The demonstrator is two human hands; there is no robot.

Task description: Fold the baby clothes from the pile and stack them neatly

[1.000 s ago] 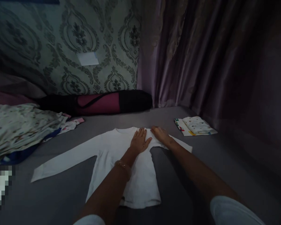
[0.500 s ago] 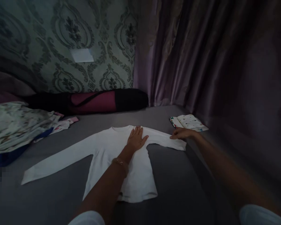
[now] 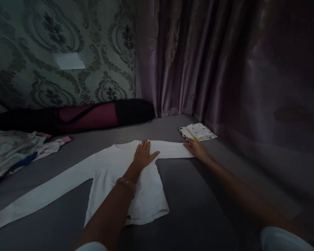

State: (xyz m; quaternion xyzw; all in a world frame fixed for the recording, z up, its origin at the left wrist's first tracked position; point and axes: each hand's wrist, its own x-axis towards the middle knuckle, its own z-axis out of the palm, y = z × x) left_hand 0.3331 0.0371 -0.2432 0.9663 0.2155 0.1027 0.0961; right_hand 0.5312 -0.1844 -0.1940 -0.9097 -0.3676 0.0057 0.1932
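A white long-sleeved shirt [image 3: 120, 160] lies spread on a grey sheet, its left-hand sleeve stretched out toward the lower left. My left hand [image 3: 143, 155] rests flat near the shoulder by the neckline, fingers extended, pressing on the cloth. At the end of the right-hand sleeve, my right hand [image 3: 195, 148] pinches the upper edge close to the cuff. That sleeve runs straight and smooth between my two hands. My left forearm covers part of the shirt's body and hem.
Folded patterned clothes [image 3: 199, 131] lie just beyond my right hand. A heap of loose clothes [image 3: 13, 150] sits at the left. Along the patterned wall stretches a black and maroon long bag [image 3: 94, 115]. A purple curtain [image 3: 172, 69] hangs at the back right.
The right-hand sleeve has gone from drooping and creased to straight and level, with my right hand now nearer its cuff. My left hand stays on the shoulder. The view has turned rightward.
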